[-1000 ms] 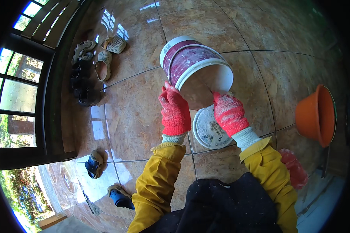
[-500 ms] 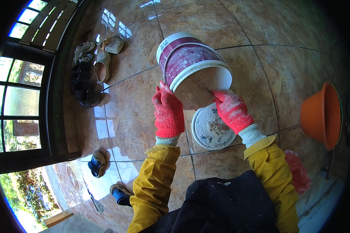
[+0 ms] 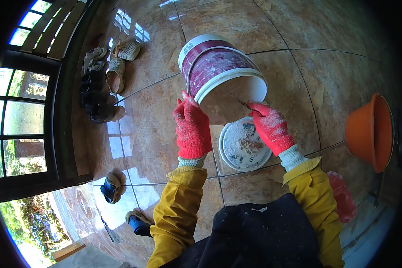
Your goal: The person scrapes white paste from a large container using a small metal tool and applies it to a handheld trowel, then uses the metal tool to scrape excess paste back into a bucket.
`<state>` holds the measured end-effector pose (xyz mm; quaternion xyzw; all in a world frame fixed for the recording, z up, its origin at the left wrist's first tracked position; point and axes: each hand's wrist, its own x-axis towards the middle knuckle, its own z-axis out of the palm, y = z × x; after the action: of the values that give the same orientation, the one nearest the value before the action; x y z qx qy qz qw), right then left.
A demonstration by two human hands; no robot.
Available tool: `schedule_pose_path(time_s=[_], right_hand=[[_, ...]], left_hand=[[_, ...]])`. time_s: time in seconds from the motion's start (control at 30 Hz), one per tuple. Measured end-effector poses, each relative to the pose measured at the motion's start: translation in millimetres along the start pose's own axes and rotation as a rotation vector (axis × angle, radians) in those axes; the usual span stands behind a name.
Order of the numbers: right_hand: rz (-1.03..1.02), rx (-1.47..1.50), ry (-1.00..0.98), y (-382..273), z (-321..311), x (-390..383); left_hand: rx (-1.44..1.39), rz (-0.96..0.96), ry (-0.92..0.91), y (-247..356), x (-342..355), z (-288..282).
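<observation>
A purple and white plastic bucket (image 3: 219, 66) is tipped, its mouth facing me and downward. Smooth brownish material (image 3: 221, 100) shows inside. My left hand (image 3: 193, 127), in a powder-dusted red glove, is closed on the bucket's near left rim, beside the wire handle (image 3: 193, 71). At the right side of the mouth, my gloved right hand (image 3: 272, 127) closes round a thin dark tool (image 3: 244, 105) that points into the bucket; its working end cannot be made out. Below the mouth, a round white lid (image 3: 228, 158) lies on the floor, bearing white powder and a brownish clump.
An orange basin (image 3: 364, 134) stands at the right, with a crumpled red plastic bag (image 3: 341, 196) nearer me. Several shoes (image 3: 116, 76) line the left by the window frame (image 3: 53, 125). Two blue clogs (image 3: 111, 187) lie nearer. The floor is glossy brown tile (image 3: 161, 134).
My right hand has shifted slightly right and down, and more of the thin tool shows at its fingertips. The bucket stays tipped in my left hand, almost unmoved.
</observation>
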<state>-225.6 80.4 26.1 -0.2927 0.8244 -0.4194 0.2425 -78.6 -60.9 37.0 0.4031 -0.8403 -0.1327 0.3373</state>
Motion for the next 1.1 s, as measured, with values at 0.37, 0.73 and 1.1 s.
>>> schedule_pose_path(time_s=[0.37,0.73,1.1], right_hand=[[-0.088,0.145,0.035,-2.4,-54.2,-80.6],[0.115,-0.067,0.108,76.4,-93.7,-198.7],[-0.351,-0.791,0.057,71.4,-100.6,-190.6]], left_hand=[[0.030,-0.070,0.003,-1.1,7.1,-4.9],[-0.113,-0.328,-0.056,17.3,20.2,-12.6],[-0.062,-0.274,-0.061,20.2,19.5,-13.2]])
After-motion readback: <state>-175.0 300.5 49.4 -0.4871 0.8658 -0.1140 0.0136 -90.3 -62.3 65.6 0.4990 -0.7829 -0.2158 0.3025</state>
